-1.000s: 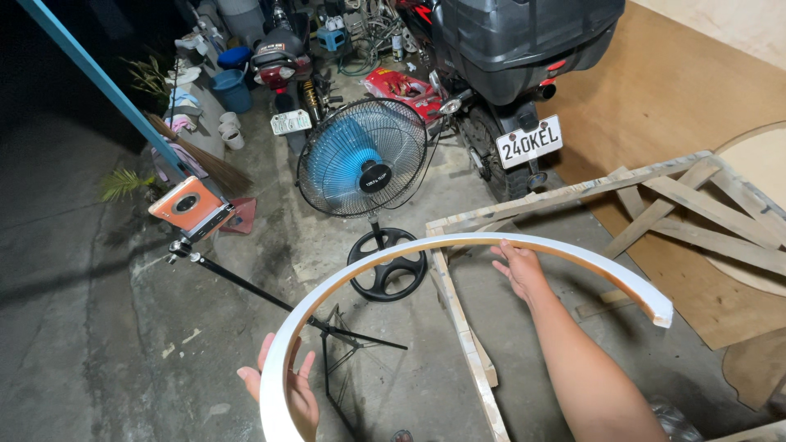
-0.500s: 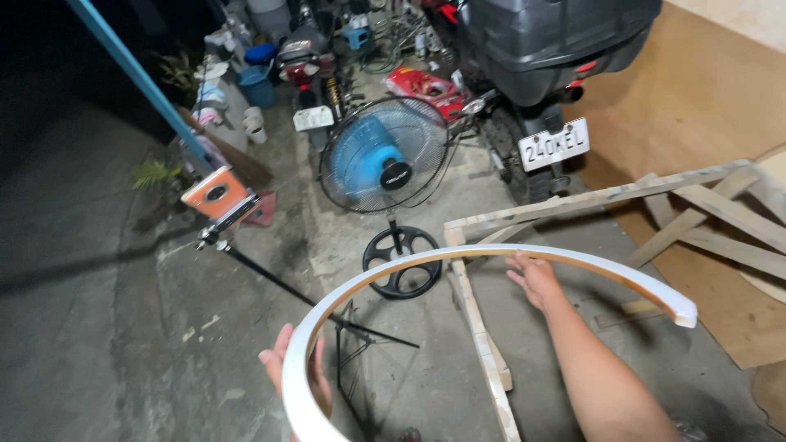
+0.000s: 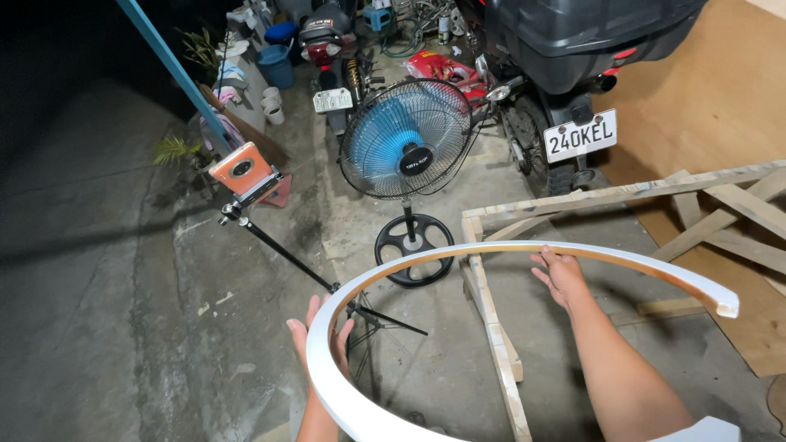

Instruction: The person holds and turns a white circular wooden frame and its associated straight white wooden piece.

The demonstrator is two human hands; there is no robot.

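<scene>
A person is holding a large curved white strip, a bent arc with a pale wood-coloured inner face (image 3: 458, 255), out in front at about waist height. The left hand (image 3: 315, 337) is pressing against the outer side of the arc at 7 o'clock, fingers spread and open, palm laid flat on the white face rather than wrapped round it. The right hand (image 3: 561, 274) is meeting the strip at 1 o'clock, fingers curling loosely over its top edge; whether the thumb is gripping underneath, I cannot tell. Holding at 2 well-separated spots is probably keeping the long bend from sagging or twisting.

The arc's free end (image 3: 720, 303) is hanging in the air at 3 o'clock, just above a rough wooden frame of pale battens (image 3: 491, 327) lying on the grey concrete floor (image 3: 123, 327). At 12 o'clock a blue-bladed pedestal fan with a black wire cage (image 3: 407, 139) is standing near, with a parked black motorcycle (image 3: 565, 74) behind it. At 10 o'clock an orange phone on a thin black tripod (image 3: 242, 170) is leaning in, its legs reaching under the arc. The floor is looking widest toward 9 o'clock.
</scene>
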